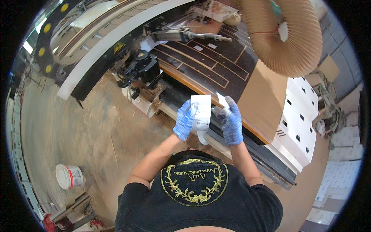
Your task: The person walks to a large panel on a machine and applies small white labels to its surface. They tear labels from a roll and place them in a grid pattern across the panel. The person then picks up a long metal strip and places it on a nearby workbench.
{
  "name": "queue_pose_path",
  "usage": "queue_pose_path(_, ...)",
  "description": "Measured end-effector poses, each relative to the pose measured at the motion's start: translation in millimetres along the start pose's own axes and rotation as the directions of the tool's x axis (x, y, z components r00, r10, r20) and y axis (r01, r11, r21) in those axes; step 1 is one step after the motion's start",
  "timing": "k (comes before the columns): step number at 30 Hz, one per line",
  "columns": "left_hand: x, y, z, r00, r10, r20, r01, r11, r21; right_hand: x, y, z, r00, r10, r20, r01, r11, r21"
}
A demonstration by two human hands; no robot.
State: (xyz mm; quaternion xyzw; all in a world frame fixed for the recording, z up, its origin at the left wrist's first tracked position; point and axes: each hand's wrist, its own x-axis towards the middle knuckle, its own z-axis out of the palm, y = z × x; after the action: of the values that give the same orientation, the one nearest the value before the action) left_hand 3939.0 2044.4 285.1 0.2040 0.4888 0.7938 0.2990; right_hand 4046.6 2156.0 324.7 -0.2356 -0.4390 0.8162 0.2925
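Observation:
My left hand (184, 123), in a blue-and-white glove, is closed on the edge of a strip of white printed labels (202, 110). The strip's lower end curls downward in front of me. To its right, my right hand (232, 125), gloved the same way, pinches a small white label (222, 100) between thumb and fingers, apart from the strip. Beyond both hands lies a dark panel (210, 71) with pale grooves cut into long rectangles. Two small white labels (198, 48) rest on its surface.
The machine's bed edge (251, 133) runs diagonally past my hands. A black machine head (145, 69) stands at the left, with a metal cylinder (174, 36) above. A ribbed hose (286, 42) hangs at upper right. On the floor sits a white bucket (69, 176).

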Motion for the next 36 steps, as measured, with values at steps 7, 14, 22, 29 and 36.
queue_pose_path(7,-8.5,23.1,-49.6,0.999,-0.006,-0.034,0.005,1.000,-0.022,-13.7,67.1,46.6,0.901,-0.394,0.180,0.433,0.842,-0.321)
queue_pose_path(14,-23.8,23.4,-98.7,0.981,0.011,0.192,-0.069,0.953,0.296,-15.1,100.1,74.8,0.915,-0.403,-0.025,0.386,0.891,-0.241)
queue_pose_path(22,-31.7,51.7,-133.1,0.968,0.035,0.249,-0.205,0.683,0.701,-21.8,113.1,99.2,0.672,-0.572,0.470,0.706,0.304,-0.640)
queue_pose_path(29,-28.3,56.8,-148.0,0.943,0.045,0.331,-0.299,0.553,0.777,-18.1,109.6,106.8,0.588,-0.603,0.540,0.774,0.224,-0.593)
queue_pose_path(36,11.9,43.4,-124.5,0.930,-0.041,0.364,-0.232,0.705,0.671,1.0,95.9,90.4,0.826,-0.509,0.241,0.541,0.597,-0.593)
